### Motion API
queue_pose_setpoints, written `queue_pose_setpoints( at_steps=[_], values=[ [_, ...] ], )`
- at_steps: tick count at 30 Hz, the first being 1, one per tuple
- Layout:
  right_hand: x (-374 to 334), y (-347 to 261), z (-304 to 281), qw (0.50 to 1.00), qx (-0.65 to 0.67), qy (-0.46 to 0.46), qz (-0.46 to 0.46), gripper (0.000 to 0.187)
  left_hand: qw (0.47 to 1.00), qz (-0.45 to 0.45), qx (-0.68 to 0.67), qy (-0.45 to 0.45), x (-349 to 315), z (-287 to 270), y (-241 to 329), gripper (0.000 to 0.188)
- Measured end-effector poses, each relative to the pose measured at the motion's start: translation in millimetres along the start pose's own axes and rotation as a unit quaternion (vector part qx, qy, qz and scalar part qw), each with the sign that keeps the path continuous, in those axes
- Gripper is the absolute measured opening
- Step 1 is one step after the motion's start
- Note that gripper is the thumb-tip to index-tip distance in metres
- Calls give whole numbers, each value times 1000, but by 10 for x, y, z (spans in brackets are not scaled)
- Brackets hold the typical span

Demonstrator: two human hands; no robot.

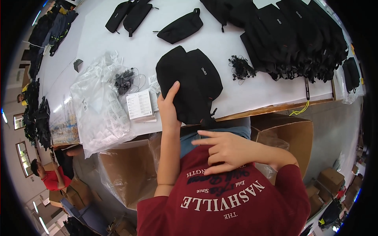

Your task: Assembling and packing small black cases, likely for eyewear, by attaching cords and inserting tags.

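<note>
My left hand [169, 104] is closed on the left edge of a black fabric pouch [191, 78], thumb on top and the other fingers beneath. The pouch shows two overlapping lobes, so I cannot tell if it is one or two; a small white logo and dangling cords mark its right part. My right hand [218, 151] hovers in front of my maroon shirt, fingers apart and holding nothing. Left of the pouch lie a stack of white printed cards [139, 105] and a tangle of black tag strings [125, 80]. Another pile of black strings [241, 68] sits to its right.
A clear plastic bag of white labels [100, 106] spreads over the table's [220, 102] left part. More black pouches [179, 26] lie at the far side, with a large heap [291, 35] at right. Open cardboard boxes [283, 128] stand below the edge. A person in red [55, 177] is at far left.
</note>
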State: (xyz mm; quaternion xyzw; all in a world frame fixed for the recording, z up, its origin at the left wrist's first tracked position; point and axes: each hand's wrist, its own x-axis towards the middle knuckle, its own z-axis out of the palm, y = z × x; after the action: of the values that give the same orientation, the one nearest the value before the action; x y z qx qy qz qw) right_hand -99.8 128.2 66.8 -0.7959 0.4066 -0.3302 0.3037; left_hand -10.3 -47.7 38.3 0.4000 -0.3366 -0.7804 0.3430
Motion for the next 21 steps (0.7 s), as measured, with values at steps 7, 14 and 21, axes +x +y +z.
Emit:
queue_pose_setpoints(
  at_steps=[7,14,21],
  values=[
    [98,-24,-97,969,-168,123,136,29,999,34,3,19,3,-16,0,32],
    [129,-9,-9,951,-172,178,183,29,1000,20,-14,-1,-31,-70,-13,33],
    [140,-31,15,950,-165,189,185,25,1000,17,-6,8,-44,-75,-25,34]
  ],
)
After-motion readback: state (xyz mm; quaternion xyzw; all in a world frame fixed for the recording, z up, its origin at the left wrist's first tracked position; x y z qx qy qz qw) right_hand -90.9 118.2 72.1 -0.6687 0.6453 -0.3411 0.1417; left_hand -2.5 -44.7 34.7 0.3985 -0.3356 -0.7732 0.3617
